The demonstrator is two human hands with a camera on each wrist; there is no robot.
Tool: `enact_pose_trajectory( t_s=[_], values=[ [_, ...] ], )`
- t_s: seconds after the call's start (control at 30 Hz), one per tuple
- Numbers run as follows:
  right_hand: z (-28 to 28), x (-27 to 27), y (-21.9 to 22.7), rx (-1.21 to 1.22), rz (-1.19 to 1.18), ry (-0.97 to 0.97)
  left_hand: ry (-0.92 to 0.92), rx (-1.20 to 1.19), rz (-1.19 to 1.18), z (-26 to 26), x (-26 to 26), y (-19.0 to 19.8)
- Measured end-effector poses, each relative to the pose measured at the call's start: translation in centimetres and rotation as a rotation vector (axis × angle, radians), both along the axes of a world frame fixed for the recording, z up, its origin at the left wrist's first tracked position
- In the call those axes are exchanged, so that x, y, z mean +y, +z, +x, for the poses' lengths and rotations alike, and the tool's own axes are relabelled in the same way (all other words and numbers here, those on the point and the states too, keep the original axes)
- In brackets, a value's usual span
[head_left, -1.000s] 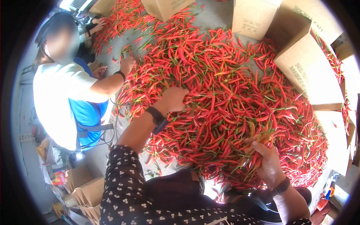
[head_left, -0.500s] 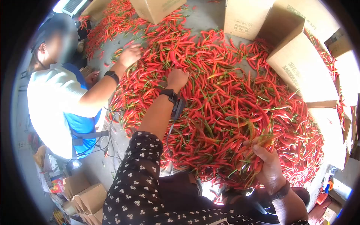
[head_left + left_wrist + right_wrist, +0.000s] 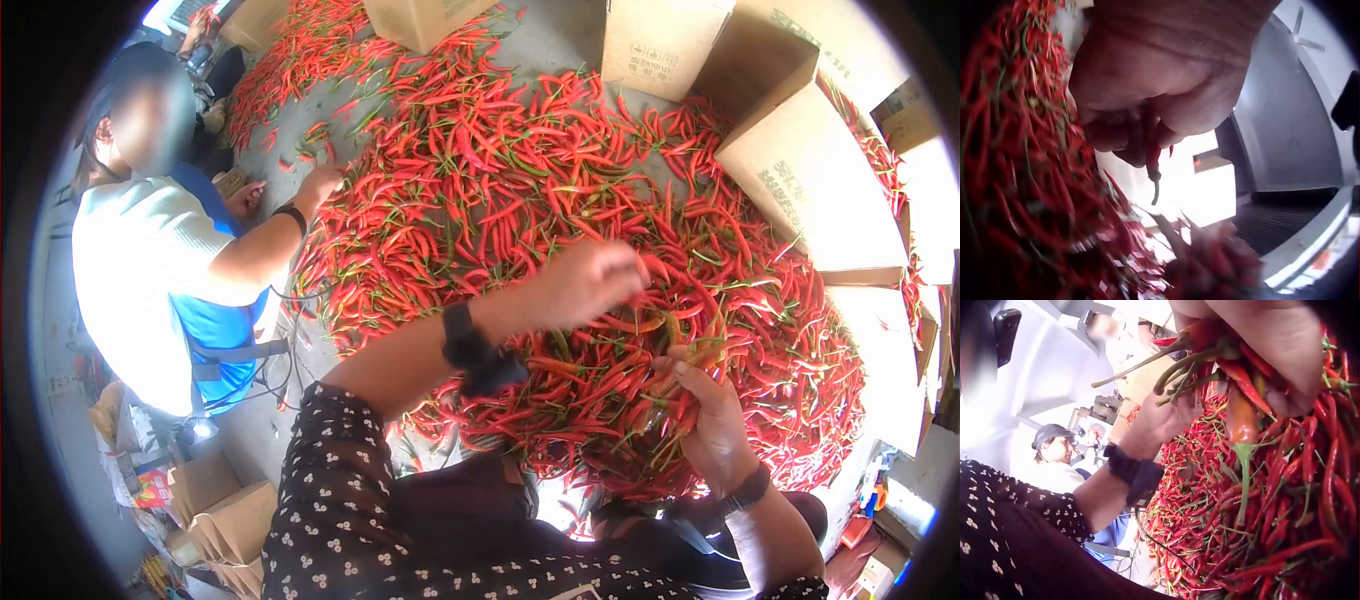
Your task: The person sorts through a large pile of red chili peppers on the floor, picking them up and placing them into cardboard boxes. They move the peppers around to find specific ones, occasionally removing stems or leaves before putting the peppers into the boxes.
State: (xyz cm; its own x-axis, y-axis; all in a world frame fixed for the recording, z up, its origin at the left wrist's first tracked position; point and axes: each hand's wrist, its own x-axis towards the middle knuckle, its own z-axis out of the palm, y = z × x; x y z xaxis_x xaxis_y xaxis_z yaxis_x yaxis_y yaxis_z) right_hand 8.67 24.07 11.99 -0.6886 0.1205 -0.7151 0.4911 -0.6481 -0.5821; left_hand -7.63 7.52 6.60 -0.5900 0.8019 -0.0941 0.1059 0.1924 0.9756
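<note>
Now: your left hand (image 3: 585,283) pinches a red chili (image 3: 1154,159) | your right hand (image 3: 717,425) grips a chili bunch (image 3: 1242,425) | chili pile (image 3: 570,220) beneath

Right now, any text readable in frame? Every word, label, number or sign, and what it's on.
None legible; print only:
Upright carton, upper right of centre, head view: row of small symbols over characters, too small.
Leaning carton, right: lines of characters, blurred.
Carton behind it: faint print, unreadable.
Carton at the top edge: faint print, unreadable.
</note>
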Motion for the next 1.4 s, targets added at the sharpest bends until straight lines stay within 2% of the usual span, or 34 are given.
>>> enact_pose_trajectory(
  t_s=[0.03,0.07,0.1,0.17,0.23,0.33,0.4,0.43,0.5,0.57,0.63,0.7,0.83,0.9,0.93,1.0,1.07,1.17,1.23,1.27,1.33,1.37,1.4],
  values=[
    [0.0,0.0,-0.1,0.004,0.001,0.002,-0.075,-0.083,0.003,2.0,0.5,1.3],
    [0.1,-0.1,-0.4,-0.001,-0.044,-0.008,-0.079,0.062,0.156,3.7,1.0,0.8],
    [0.1,-0.2,-0.7,-0.005,-0.090,-0.019,-0.082,0.069,0.154,4.4,1.3,0.9],
    [0.5,0.1,-1.3,0.018,-0.119,-0.007,-0.044,-0.262,0.099,5.4,1.8,1.2],
    [0.6,0.1,-1.3,0.040,-0.147,-0.001,-0.011,-0.330,0.139,5.9,2.4,0.9],
    [0.1,-0.1,-1.0,0.039,-0.094,-0.053,0.075,-0.245,0.112,6.3,3.2,1.7],
    [-0.1,0.2,-0.9,-0.006,-0.043,-0.073,0.015,-0.011,0.096,5.8,3.8,1.8],
    [-0.1,0.4,-1.0,-0.008,-0.042,-0.074,0.015,-0.013,0.096,4.9,4.0,1.5],
    [-0.1,0.7,-1.2,-0.018,0.013,-0.089,-0.021,0.263,0.156,1.4,4.2,0.2],
    [-0.1,1.0,-0.8,0.001,0.002,-0.086,0.205,0.415,-0.056,-3.2,4.1,-2.4],
    [-0.2,1.2,-0.6,0.022,-0.007,-0.084,0.276,0.743,-0.326,-7.6,3.3,-6.3],
    [0.0,1.3,-0.5,0.020,0.007,-0.092,0.293,0.655,-0.599,-9.6,2.2,-9.5],
    [0.4,2.0,-1.0,0.028,-0.008,-0.074,0.276,0.713,-0.646,-9.4,1.5,-11.3],
    [0.6,1.9,-1.2,0.007,0.005,-0.080,0.218,0.501,-0.616,-9.1,1.0,-10.7],
    [0.6,1.9,-1.2,0.002,-0.001,-0.077,0.217,0.497,-0.624,-8.8,0.7,-10.5],
    [0.4,1.7,-1.1,-0.015,-0.020,-0.039,0.097,0.490,-0.738,-8.3,-0.2,-10.4],
    [0.3,1.4,-1.0,-0.004,-0.024,-0.028,0.122,0.508,-0.696,-7.0,-0.4,-10.8],
    [0.3,1.2,-0.7,0.013,-0.008,-0.018,0.115,0.621,-0.563,-4.2,0.1,-8.7],
    [0.3,0.9,-0.6,0.023,0.007,-0.007,0.018,0.537,-0.317,-2.8,0.8,-5.9],
    [0.3,0.8,-0.5,0.018,0.002,-0.009,0.018,0.538,-0.317,-2.7,1.0,-4.6],
    [0.4,0.6,-0.5,0.016,0.000,-0.008,-0.072,0.310,-0.330,-2.6,1.0,-2.8],
    [0.5,0.5,-0.5,0.012,-0.006,-0.004,-0.069,0.314,-0.327,-3.5,0.6,-3.2],
    [0.5,0.4,-0.5,0.007,-0.009,-0.002,0.063,0.526,-0.258,-5.2,-0.1,-4.2]
  ],
)
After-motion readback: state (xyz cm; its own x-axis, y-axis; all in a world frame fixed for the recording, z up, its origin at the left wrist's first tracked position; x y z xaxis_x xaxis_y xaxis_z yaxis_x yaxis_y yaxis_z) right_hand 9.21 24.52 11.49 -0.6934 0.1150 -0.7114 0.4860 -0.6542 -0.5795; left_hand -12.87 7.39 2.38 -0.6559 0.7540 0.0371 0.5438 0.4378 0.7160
